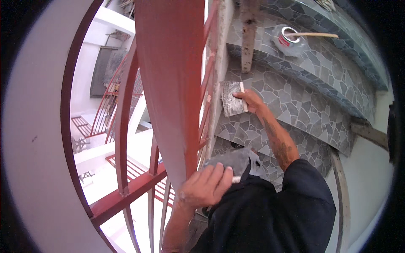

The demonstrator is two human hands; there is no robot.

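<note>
My right hand (252, 101) is closed around the pale edge of a flat rectangular putty scraper (231, 96), its thumb on top. The scraper's grey face is smeared white, and it hovers over the steps beside the railing. Lower down, my left hand (204, 185) grips a second putty scraper (231, 162), with a grey blade and a pale edge strip; its fingers curl over the blade. That hand is right beside the lower end of a broad red handrail (171, 63), whose surface has a paler, whitish band; whether they touch I cannot tell.
Curved stairs with grey stone-pattern tiles (295, 97) fill the right side. On an upper step stands a tin (290, 37) in clear plastic, a wooden stick across it. A wooden post (248, 38) rises near the railing. Red bars (122, 126) border an open drop at left.
</note>
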